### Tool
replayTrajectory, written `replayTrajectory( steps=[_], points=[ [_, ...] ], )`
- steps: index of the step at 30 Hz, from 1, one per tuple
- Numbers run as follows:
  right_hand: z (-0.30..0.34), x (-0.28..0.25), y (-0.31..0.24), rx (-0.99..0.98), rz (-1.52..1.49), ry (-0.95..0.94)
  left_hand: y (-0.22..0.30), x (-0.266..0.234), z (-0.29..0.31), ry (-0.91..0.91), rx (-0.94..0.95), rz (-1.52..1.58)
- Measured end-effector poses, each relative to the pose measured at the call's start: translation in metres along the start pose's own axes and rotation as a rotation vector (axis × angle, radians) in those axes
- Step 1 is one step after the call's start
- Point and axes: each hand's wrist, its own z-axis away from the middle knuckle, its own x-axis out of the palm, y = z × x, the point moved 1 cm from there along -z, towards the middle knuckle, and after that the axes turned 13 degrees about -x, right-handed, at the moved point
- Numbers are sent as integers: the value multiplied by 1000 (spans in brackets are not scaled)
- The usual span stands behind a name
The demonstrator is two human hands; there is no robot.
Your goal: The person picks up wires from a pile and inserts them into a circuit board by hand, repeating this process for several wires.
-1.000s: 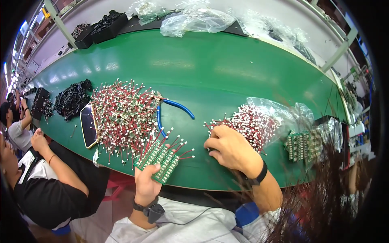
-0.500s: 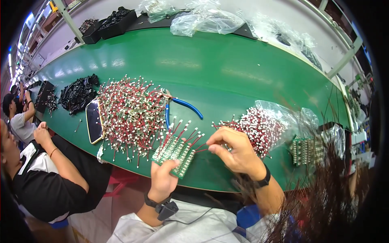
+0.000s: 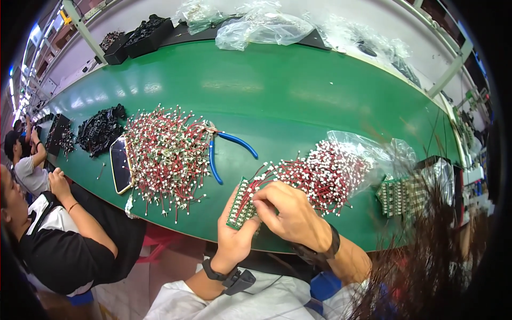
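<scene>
A green circuit board panel (image 3: 238, 209) with rows of pale components is gripped along its edge by my left hand (image 3: 238, 237), thumb on the near side. Red cable leads with white connectors rise from it. Over the panel's right part, my right hand (image 3: 290, 213) is closed, thumb and index finger pinched at a red wire (image 3: 250, 196); the fingertips partly hide what they hold. Just beyond my hands spreads a heap of red wires with white plugs (image 3: 325, 176), part of it in a clear bag (image 3: 392, 160).
Left lies a larger pile of wired small boards (image 3: 168, 160), beside blue-handled cutters (image 3: 213, 160) and a phone (image 3: 121, 165). Black parts (image 3: 101, 129) are heaped farther left. Stacked board panels (image 3: 400, 197) stand at right. A co-worker (image 3: 69, 229) sits at left. Plastic bags (image 3: 264, 32) line the back.
My left hand has turned the panel more upright and moved it slightly right. My right hand has come in leftward and down, from the wire ends to over the panel.
</scene>
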Motion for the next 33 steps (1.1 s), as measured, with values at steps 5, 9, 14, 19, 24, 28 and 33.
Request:
replayTrajectory(
  steps=[5,9,14,19,24,28,33],
  points=[
    [4,3,2,12,38,31,-4,4,0,-10,43,-38],
    [3,6,0,-31,124,85,-6,3,0,-24,47,-47],
    [4,6,-3,-96,236,63,-5,4,3,-7,1,-43],
    [5,4,-9,-90,348,-60,-5,3,1,43,131,-258],
    [5,8,-1,-151,300,-90,-1,-1,3,76,68,-215],
    [3,9,-6,-154,324,-29,0,-10,3,55,87,-257],
    [3,16,0,-178,330,-44,-6,-14,3,50,54,-258]
  ],
)
